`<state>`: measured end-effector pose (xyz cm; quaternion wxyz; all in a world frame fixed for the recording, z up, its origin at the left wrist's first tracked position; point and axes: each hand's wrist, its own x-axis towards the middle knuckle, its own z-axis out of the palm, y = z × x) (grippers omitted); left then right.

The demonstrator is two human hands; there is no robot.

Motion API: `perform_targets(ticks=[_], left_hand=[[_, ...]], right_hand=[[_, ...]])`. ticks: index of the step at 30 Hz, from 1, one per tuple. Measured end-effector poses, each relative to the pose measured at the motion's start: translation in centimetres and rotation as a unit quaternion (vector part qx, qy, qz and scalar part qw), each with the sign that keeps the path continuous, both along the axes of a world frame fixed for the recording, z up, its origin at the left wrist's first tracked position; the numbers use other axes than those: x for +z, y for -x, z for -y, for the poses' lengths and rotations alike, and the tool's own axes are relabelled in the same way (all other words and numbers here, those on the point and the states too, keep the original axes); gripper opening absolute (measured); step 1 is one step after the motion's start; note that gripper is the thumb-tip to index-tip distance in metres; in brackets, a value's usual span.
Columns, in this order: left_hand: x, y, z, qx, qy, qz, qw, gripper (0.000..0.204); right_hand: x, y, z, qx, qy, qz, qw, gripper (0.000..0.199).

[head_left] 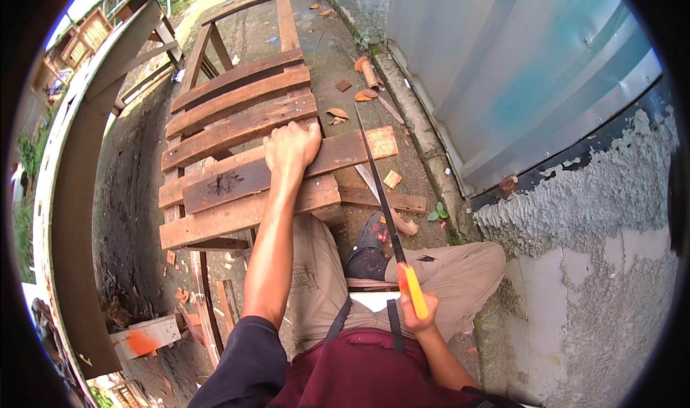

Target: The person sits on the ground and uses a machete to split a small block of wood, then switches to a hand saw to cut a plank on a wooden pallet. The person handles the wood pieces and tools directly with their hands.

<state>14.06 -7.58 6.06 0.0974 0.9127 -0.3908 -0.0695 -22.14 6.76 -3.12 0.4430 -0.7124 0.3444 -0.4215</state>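
A metal panel (517,70), cut off by the picture's rim, is seen to the right of the slatted wooden table (237,103). A dark board (334,153) is laid across the table's near end, its pale end jutting past the right edge. That end is crossed by a saw (389,214); whether the teeth touch wood cannot be told. Right of the table, a wooden-handled tool (404,225) is partly hidden by the saw. The board is pressed by the left hand (292,148), its fingers curled and partly hidden. The saw's yellow-orange handle is gripped by the closed right hand (419,311), nearer the wearer than the table.
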Motion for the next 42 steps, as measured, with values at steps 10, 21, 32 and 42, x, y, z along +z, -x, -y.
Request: perform_targets(ticks=[10, 21, 32, 42], left_hand=[[0.0, 0.0, 0.2, -0.014, 0.001, -0.007, 1.000, 0.063], [0.3, 0.0, 1.2, -0.004, 0.000, 0.012, 1.000, 0.065], [0.5, 0.1, 0.3, 0.014, -0.026, 0.005, 1.000, 0.064], [0.4, -0.8, 1.2, -0.001, -0.032, -0.013, 0.999, 0.066]], right_hand=[[1.6, -6.4, 5.2, -0.016, 0.005, 0.043, 0.999, 0.021], [7.1, -11.7, 12.6, -0.013, -0.066, 0.045, 0.997, 0.019], [5.0, 1.2, -3.1, 0.013, -0.038, -0.011, 0.999, 0.008], [6.9, -8.0, 6.6, -0.001, -0.059, 0.027, 0.998, 0.013]])
